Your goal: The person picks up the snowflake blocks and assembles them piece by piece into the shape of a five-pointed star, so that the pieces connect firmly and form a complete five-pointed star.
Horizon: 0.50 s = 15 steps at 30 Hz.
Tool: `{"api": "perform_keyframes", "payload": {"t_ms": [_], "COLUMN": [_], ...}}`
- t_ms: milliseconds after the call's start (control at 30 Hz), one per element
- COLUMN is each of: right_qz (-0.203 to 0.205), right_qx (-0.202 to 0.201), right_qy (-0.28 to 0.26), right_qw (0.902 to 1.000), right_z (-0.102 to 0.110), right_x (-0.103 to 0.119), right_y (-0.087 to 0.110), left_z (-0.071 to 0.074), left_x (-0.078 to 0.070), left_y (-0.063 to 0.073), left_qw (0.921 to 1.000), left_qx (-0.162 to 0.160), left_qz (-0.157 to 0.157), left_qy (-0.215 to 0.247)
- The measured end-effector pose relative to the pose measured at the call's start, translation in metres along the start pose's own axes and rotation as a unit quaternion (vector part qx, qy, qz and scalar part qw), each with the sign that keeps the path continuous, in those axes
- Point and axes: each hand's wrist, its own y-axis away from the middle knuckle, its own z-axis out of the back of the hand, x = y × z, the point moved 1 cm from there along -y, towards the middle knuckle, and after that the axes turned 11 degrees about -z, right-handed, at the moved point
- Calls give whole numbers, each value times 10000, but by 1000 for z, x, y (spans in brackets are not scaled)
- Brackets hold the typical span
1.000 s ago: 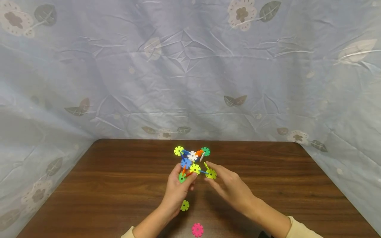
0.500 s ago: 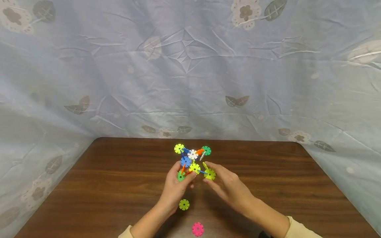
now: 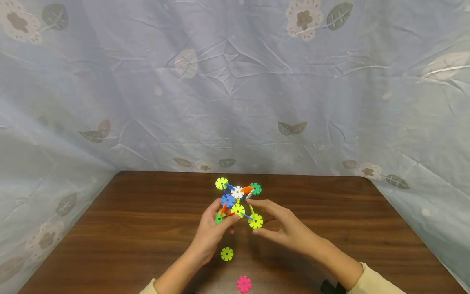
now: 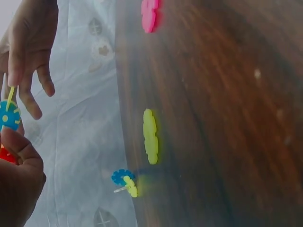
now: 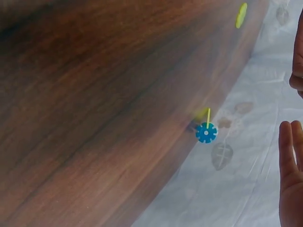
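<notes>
In the head view, several notched plastic discs slotted together form an openwork piece [image 3: 238, 210] held above the table. My left hand [image 3: 209, 232] grips its lower left side, thumb on a yellow disc and fingers around a green disc [image 3: 219, 217]. At the lower right, my right hand [image 3: 293, 226] spreads thumb and index finger about a yellow disc [image 3: 255, 221]. Its thumb tip lies just below that disc, its index tip beside a white disc [image 3: 250, 194]. The left wrist view shows a blue disc [image 4: 9, 116] above my left thumb, with right-hand fingers extended above.
Two loose discs lie on the brown wooden table [image 3: 147, 228]: a yellow-green one [image 3: 227, 254] and, nearer me, a pink one [image 3: 243, 284]. A black object [image 3: 330, 287] sits beside my right forearm. Patterned cloth [image 3: 235, 102] hangs behind and at both sides.
The lower part of the disc piece has shifted slightly left and down. My right thumb and index finger have spread wider, the index tip rising to the white disc. My left hand keeps its grip.
</notes>
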Motion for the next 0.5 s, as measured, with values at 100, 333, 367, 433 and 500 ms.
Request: {"api": "perform_keyframes", "payload": {"t_ms": [100,333,367,433,500], "right_qz": [131,307,338,278,321], "right_qx": [-17,-400,-446,-480,-518], "right_qy": [45,150,164,138,145], "right_qw": [9999,9986,9983,9984,9980], "right_z": [1,-3,-4,-6,-7], "right_x": [1,0,0,-2,-2], "right_y": [-1,0,1,2,2], "left_z": [1,5,6,8,8], "left_x": [-1,1,1,2,3], "left_y": [0,0,0,1,1], "left_qw": [9999,9966,9954,9926,9899], "left_qx": [103,294,324,359,353], "left_qz": [-5,312,385,522,633], "left_qy": [0,707,820,1033,1218]}}
